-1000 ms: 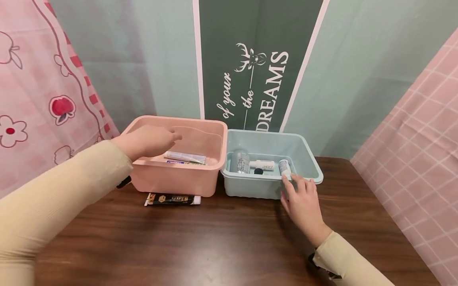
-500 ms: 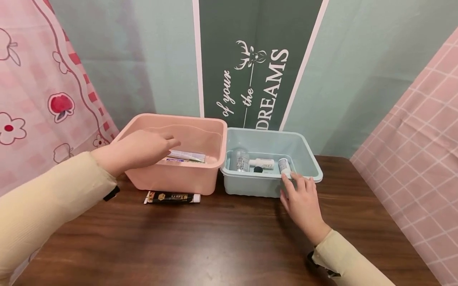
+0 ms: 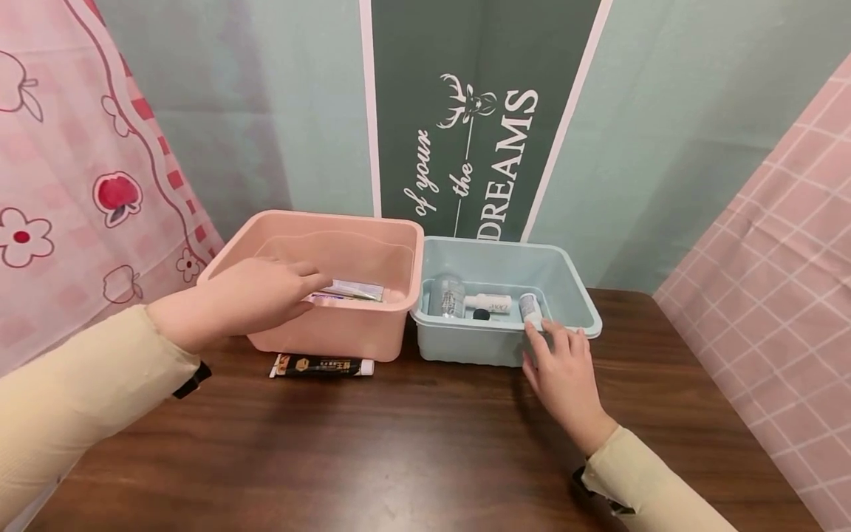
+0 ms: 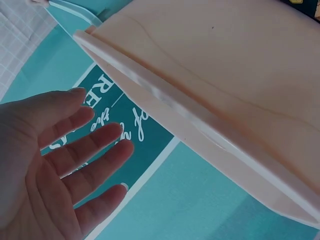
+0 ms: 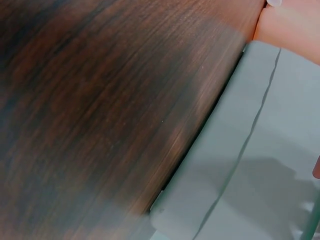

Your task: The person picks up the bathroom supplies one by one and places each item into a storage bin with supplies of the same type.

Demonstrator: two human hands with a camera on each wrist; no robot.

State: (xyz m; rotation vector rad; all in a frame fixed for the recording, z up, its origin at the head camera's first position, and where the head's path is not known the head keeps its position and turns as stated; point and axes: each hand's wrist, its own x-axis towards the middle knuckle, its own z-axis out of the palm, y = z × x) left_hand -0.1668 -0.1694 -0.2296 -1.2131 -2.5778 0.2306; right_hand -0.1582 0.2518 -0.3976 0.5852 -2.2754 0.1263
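My left hand (image 3: 246, 299) hovers over the front left rim of the pink bin (image 3: 332, 325). In the left wrist view its palm and spread fingers (image 4: 95, 175) hold nothing. Inside that bin lie slim packaged items (image 3: 355, 290), partly hidden by the hand. A black tube with a white cap (image 3: 322, 366) lies on the table before the bin. My right hand (image 3: 565, 380) rests its fingertips on the front rim of the light blue bin (image 3: 465, 347). A clear bottle (image 3: 448, 297), a white bottle (image 3: 490, 304), another small white bottle (image 3: 530, 309) and a black cap (image 3: 482, 315) show inside.
Both bins stand side by side on a dark wooden table (image 3: 399, 443). Behind them hangs a green cloth (image 3: 465, 44) with lettering. Pink patterned cloths flank the table at left (image 3: 60, 185) and right (image 3: 784, 318).
My left hand has drawn back from inside the pink bin, leftward and towards me, to its front rim. The right hand has stayed on the blue bin's rim.
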